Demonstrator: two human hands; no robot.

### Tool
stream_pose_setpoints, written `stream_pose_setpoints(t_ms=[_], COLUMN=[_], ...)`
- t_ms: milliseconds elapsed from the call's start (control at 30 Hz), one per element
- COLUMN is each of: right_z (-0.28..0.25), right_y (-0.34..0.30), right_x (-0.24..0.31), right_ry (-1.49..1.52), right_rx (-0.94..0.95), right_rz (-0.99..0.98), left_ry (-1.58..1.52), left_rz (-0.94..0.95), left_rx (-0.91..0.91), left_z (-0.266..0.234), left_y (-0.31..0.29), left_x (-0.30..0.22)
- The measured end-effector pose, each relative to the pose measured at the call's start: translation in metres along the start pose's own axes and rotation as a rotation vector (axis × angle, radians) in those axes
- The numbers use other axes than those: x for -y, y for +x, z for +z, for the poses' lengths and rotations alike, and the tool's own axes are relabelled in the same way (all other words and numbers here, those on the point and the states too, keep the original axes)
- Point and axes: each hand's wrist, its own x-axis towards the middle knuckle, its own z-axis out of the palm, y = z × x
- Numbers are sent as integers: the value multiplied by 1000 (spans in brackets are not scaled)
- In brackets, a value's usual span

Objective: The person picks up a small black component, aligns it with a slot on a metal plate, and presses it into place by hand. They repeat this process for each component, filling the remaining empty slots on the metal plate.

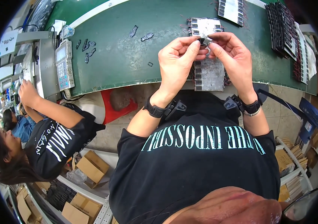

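My left hand [181, 59] and my right hand [233, 56] meet over the table, thumbs and fingertips pinched on a small black rectangular part [204, 41]. The fingertips cover much of it. Beneath them lies a flat tray [210, 80], its far end pale and its near end worn grey. Small black rectangular parts [198, 71] line its left edge, and thin dark red wires stick out at the sides. The middle of the tray is hidden by my hands.
Loose black parts [147, 36] lie left on the green table [110, 48]. Another filled tray [231, 11] is at the back; stacked trays [282, 31] stand right. A keypad device [64, 63] is at the left edge, with a co-worker [50, 138] beyond.
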Motion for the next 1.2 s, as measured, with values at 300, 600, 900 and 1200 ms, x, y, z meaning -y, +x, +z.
stream_pose_setpoints(t_ms=[300, 600, 900, 1200], right_z=[-8, 10, 21, 17], right_y=[-33, 4, 10, 12], right_x=[0, 8, -10, -2], right_ry=[32, 117, -224, -353], right_rx=[-24, 62, -55, 6], right_rz=[-68, 26, -130, -64], left_ry=[31, 42, -36, -12], left_rz=[44, 58, 10, -3], left_rx=[32, -40, -60, -40], left_z=[-4, -13, -10, -13], left_y=[-17, 6, 4, 4], left_x=[7, -4, -4, -1])
